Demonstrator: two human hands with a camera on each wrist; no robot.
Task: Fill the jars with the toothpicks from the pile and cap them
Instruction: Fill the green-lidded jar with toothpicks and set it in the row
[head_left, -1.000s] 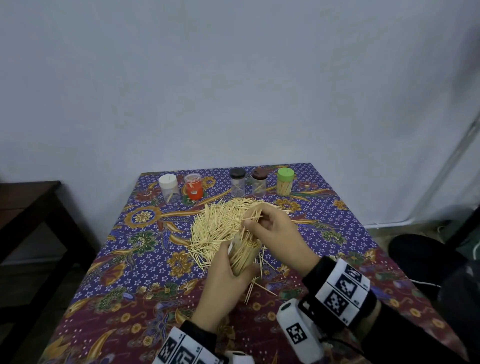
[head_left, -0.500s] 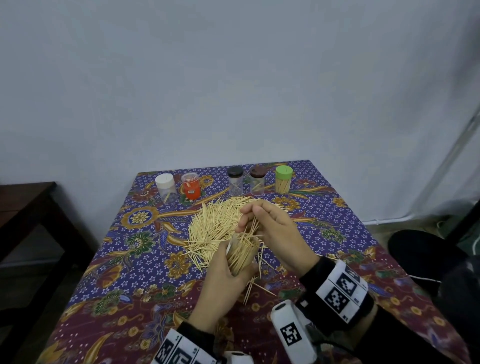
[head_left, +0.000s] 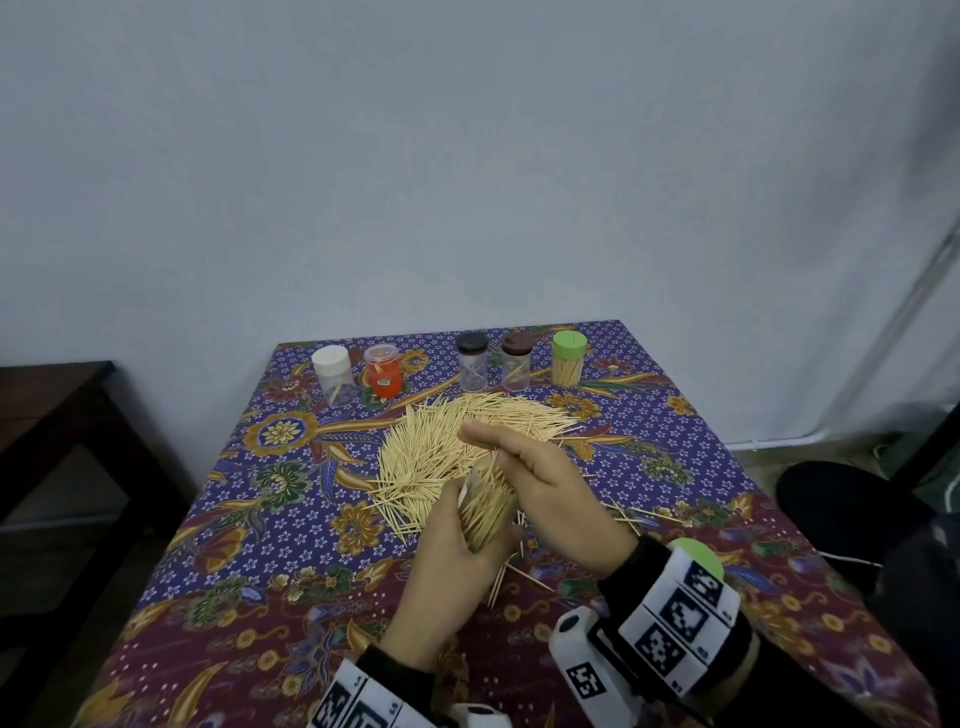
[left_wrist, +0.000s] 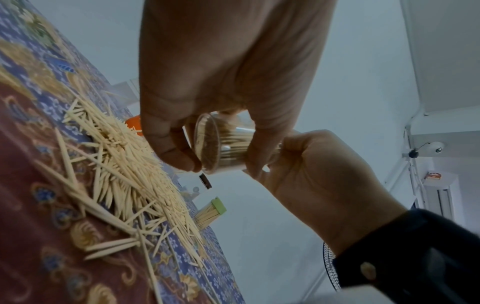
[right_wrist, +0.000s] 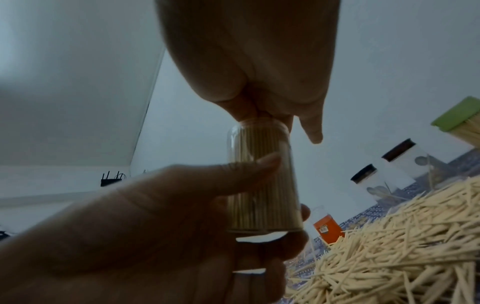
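Observation:
My left hand (head_left: 457, 551) grips a clear uncapped jar (head_left: 485, 514) packed with toothpicks, tilted above the table's middle. My right hand (head_left: 540, 483) sits over the jar's mouth, its fingers bunched on the toothpick ends that stick out. The right wrist view shows the jar (right_wrist: 262, 185) upright, my left thumb across it and one right finger pointing free. In the left wrist view the jar's base (left_wrist: 207, 144) faces the camera. The big toothpick pile (head_left: 452, 436) lies just beyond the hands.
Along the far edge stand capped jars: white (head_left: 332, 374), orange (head_left: 383, 371), black-capped (head_left: 472, 361), brown-capped (head_left: 517, 361) and a full green-capped one (head_left: 569, 358). Loose toothpicks (head_left: 504, 577) lie near the front. A dark wooden side table (head_left: 52, 415) stands left.
My right hand has come down onto the jar's mouth, and the toothpick bundle that stood above the jar has sunk into it. The left hand keeps holding the jar.

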